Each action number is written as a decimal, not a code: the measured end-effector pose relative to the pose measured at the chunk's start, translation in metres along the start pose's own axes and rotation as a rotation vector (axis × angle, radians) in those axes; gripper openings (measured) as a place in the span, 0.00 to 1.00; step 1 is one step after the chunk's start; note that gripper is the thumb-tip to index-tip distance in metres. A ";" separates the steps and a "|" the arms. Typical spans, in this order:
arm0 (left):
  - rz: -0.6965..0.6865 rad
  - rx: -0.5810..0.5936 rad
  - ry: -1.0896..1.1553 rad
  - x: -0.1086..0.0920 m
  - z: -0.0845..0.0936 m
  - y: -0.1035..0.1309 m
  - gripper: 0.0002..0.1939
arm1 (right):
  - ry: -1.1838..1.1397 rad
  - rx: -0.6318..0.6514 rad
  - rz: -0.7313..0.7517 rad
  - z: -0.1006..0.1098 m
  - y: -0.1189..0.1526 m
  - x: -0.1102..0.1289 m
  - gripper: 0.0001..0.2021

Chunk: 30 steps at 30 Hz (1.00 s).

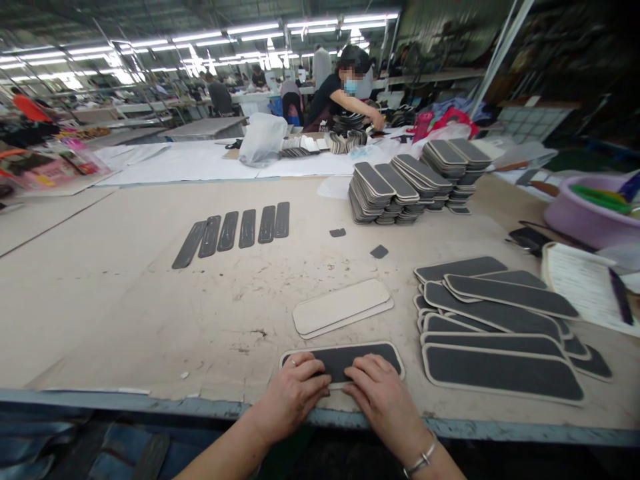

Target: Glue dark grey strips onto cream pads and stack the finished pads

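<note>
A dark grey panel with a pale rim (345,360) lies flat at the table's front edge. Both my hands rest on it, my left hand (297,387) on its left part and my right hand (377,390) on its right part. Fingers of each are curled and pressed together against the panel. Just behind lie two overlapping pale pieces (343,308). To the right is a loose pile of similar rimmed panels (500,370). Several dark strips (247,228) form a slanting row at the back left.
Neat stacks of panels (385,190) stand at the back right, near two small dark scraps (380,252). An open notebook (585,280) and a purple basin (585,213) are at far right. A masked person (330,100) reaches over the far side.
</note>
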<state>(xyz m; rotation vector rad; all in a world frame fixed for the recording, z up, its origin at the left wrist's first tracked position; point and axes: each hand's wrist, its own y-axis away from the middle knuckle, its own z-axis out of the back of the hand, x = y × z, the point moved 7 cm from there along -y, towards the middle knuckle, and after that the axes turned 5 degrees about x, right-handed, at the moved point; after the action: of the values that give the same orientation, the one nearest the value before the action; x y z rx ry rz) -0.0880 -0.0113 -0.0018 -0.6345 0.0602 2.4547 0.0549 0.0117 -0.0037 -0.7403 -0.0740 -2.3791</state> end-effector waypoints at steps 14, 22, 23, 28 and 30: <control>-0.027 -0.043 -0.040 -0.003 0.001 0.002 0.12 | -0.027 -0.044 -0.010 -0.006 0.007 -0.005 0.10; -0.038 -0.071 -0.087 -0.005 0.001 0.003 0.14 | -0.015 -0.078 -0.012 -0.005 0.008 -0.005 0.11; -0.045 -0.076 -0.082 -0.006 0.002 0.003 0.14 | -0.010 -0.081 -0.014 -0.005 0.008 -0.005 0.11; 0.009 -0.182 0.071 0.002 0.012 0.009 0.14 | 0.006 -0.099 -0.001 -0.001 0.009 -0.006 0.13; 0.089 -0.248 0.108 0.013 0.018 0.010 0.14 | 0.024 -0.118 0.011 0.002 0.010 -0.008 0.14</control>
<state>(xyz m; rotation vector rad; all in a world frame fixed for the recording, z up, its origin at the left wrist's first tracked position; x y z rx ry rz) -0.1103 -0.0095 0.0075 -0.8881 -0.1797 2.5333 0.0663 0.0089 -0.0073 -0.7647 0.0807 -2.3976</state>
